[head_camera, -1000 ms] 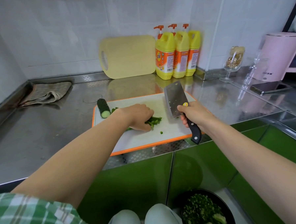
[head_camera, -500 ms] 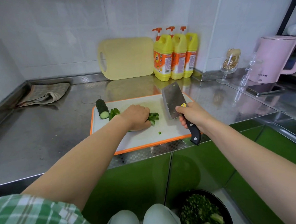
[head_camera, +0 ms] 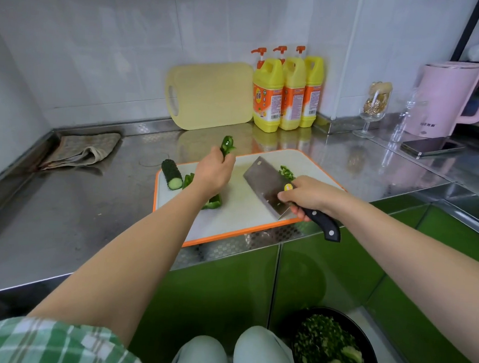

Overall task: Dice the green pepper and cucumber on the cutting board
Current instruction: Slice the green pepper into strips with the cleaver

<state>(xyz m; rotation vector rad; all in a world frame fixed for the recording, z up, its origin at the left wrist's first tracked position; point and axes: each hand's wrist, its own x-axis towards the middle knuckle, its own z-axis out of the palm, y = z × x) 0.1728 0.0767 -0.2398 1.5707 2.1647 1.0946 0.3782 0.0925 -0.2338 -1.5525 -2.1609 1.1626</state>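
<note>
At the centre of the frame, on the steel table [head_camera: 64,213], lay the white cutting board [head_camera: 239,209] with its orange rim. We held our left hand [head_camera: 215,170] over the board's far edge, fingers curled round a piece of green pepper [head_camera: 227,146] that stuck up out of the fist. Our right hand [head_camera: 305,197], lower right of it and near the board's right corner, gripped the black handle of a cleaver [head_camera: 265,187]. The broad blade slanted across the board between our two hands, and we could not tell whether it touched the surface. A small heap of diced pepper [head_camera: 286,172] sat just behind the blade, beside our right hand. Another pepper chunk [head_camera: 213,203] lay on the board under our left wrist, with a few pepper strips [head_camera: 188,180] just left of that hand. The cucumber [head_camera: 172,175], a short dark stub with its cut face toward us, rested at the board's left edge, beside the strips and well apart from our right hand.
</note>
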